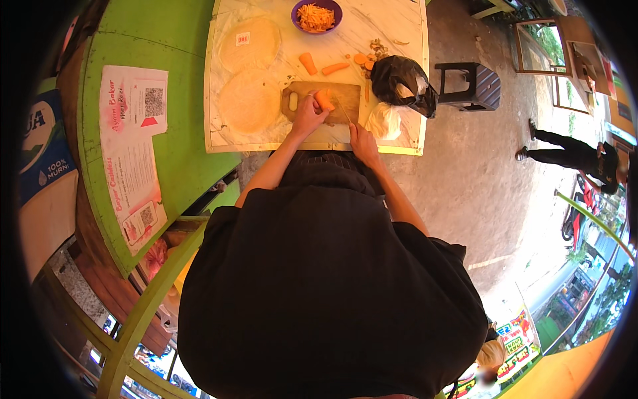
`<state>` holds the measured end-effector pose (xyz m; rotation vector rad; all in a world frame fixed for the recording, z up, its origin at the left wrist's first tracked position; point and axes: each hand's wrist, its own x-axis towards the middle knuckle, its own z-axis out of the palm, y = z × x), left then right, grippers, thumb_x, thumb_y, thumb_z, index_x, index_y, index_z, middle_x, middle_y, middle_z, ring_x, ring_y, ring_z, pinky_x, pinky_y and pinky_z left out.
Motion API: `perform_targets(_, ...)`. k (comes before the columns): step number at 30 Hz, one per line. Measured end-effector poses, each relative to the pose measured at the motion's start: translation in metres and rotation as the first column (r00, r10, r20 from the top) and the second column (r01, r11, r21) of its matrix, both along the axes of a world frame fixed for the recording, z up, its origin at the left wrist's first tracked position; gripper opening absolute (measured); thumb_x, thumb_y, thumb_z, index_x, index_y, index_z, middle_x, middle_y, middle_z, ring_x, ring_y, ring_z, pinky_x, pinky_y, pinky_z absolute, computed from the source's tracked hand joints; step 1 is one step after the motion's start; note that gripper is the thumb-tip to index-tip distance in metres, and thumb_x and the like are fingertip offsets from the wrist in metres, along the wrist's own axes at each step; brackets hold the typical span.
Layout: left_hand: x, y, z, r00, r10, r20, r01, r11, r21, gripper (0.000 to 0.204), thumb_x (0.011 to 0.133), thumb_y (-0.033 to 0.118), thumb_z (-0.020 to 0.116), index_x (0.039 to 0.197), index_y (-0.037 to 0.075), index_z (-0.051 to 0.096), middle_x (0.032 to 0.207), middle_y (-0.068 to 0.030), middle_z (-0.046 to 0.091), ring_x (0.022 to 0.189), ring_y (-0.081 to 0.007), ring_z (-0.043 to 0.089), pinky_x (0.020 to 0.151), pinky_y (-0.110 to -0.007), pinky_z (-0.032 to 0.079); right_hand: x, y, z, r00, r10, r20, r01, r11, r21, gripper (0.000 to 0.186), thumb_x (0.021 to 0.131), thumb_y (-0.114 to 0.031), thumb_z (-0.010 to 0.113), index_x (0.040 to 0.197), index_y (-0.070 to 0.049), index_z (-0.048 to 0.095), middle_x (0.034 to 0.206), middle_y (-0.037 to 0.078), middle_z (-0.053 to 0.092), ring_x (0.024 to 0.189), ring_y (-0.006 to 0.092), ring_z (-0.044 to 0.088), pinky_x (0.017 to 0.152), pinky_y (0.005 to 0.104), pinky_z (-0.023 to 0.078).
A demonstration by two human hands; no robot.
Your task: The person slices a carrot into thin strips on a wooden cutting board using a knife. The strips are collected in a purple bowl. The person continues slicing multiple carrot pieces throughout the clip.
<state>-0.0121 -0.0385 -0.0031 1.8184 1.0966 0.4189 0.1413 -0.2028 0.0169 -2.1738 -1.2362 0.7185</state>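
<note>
On a wooden cutting board (306, 88) near the table's front edge, my left hand (310, 117) grips a piece of carrot (324, 100). My right hand (364, 143) is closed round the handle of a knife (343, 110), its blade reaching over the board just right of the carrot. Two more carrot pieces, one thick (308, 64) and one slimmer (335, 68), lie beyond the board. A purple bowl (295, 24) of shredded carrot stands at the far side. Carrot slices (361, 58) and peelings (379, 48) lie to the right.
Two round, pale, translucent sheets (249, 106) lie left of the board. A black plastic bag (392, 73) and a white bag (383, 122) sit at the table's right. Beyond it stands a dark plastic stool (478, 86). A green surface (173, 86) is at left; a person (575, 155) stands far right.
</note>
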Motion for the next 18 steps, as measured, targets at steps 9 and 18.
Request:
perform_targets(9,-0.006,-0.001,0.006,0.995,0.029,-0.096,-0.017,0.993,0.121,0.072,0.085,0.033,0.081,0.139,-0.006,0.052,0.096,-0.0117,0.061,0.088,-0.0249,0.063,0.079,-0.037,0.053,0.004,0.012,0.005,0.972,-0.053,-0.227,0.034,0.996,-0.086,0.044,0.106,-0.034,0.053,0.093,0.005,0.070,0.080,0.027,0.069,0.082,0.0435,0.070,0.075,0.0472,0.053)
perform_targets(18,-0.006,0.001,-0.005,0.997,0.014,-0.070,-0.011,0.999,0.052,0.070,0.086,0.031,0.081,0.138,-0.003,0.049,0.099,-0.0125,0.058,0.089,-0.0258,0.061,0.079,-0.037,0.051,0.007,0.015,-0.002,0.998,-0.016,0.062,0.025,0.989,-0.148,0.043,0.105,-0.037,0.053,0.093,0.000,0.071,0.084,0.034,0.068,0.081,0.0545,0.066,0.072,0.0606,0.053)
